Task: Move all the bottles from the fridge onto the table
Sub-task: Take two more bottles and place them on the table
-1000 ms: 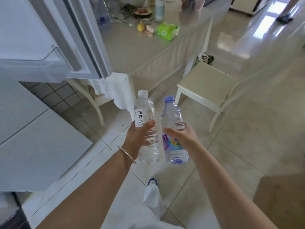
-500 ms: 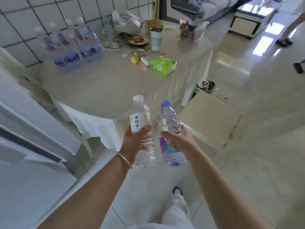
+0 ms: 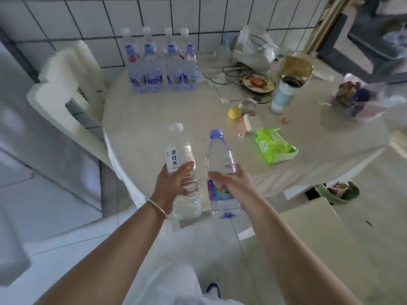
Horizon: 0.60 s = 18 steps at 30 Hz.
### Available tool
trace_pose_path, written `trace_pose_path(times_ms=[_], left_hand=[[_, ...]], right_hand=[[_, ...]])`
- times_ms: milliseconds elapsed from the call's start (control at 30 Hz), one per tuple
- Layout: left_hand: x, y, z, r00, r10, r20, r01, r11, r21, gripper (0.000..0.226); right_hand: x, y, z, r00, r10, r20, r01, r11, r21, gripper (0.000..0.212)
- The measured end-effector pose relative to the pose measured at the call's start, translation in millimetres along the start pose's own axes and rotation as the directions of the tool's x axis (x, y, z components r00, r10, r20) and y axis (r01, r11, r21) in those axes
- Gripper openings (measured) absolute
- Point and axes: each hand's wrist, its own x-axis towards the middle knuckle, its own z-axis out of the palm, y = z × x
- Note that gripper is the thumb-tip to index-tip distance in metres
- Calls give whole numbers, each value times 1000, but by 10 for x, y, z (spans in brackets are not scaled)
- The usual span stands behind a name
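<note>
You are holding a white-capped bottle point(image 3: 179, 155) upright in your left hand point(image 3: 174, 183), fingers curling around its middle. Your right hand point(image 3: 231, 183) is wrapping a purple-capped bottle point(image 3: 220, 172) just beside it, both hovering over the near edge of the table point(image 3: 176, 111). Four more bottles point(image 3: 160, 62) are standing at the far left by the tiled wall point(image 3: 88, 29).

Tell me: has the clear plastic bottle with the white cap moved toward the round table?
Yes. The white-capped clear bottle, gripped by the left hand, now overlaps the round table's near edge; earlier it was over the floor.
</note>
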Motion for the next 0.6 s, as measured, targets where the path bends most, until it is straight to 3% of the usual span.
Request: trace_pose_path(times_ms=[67,133,333,433,533,600], left_hand=[[235,86,14,999,9,-46,-9,1000,-11,11],[506,171,0,995,13,-98,-16,999,-29,12],[1547,532,-230,977,24,-212,-40,996,-76,10],[2075,763,-419,967,26,-254,-47,996,-79,12],[2518,953,-579,960,37,-278,-60,995,-77,20],[2793,1076,-663,953,46,-298,-66,996,-57,13]], right_hand=[[268,-153,15,998,-10,67,12,1000,-20,30],[572,-293,76,992,-13,122,17,999,-31,19],[1581,-745,509,986,13,163,-5,999,-48,43],[2064,-990,830,990,22,137,-16,999,-45,72],[2513,-1225,1102,991,8,135,3,997,-82,56],[2775,-1399,1258,987,-27,157,46,992,-120,53]])
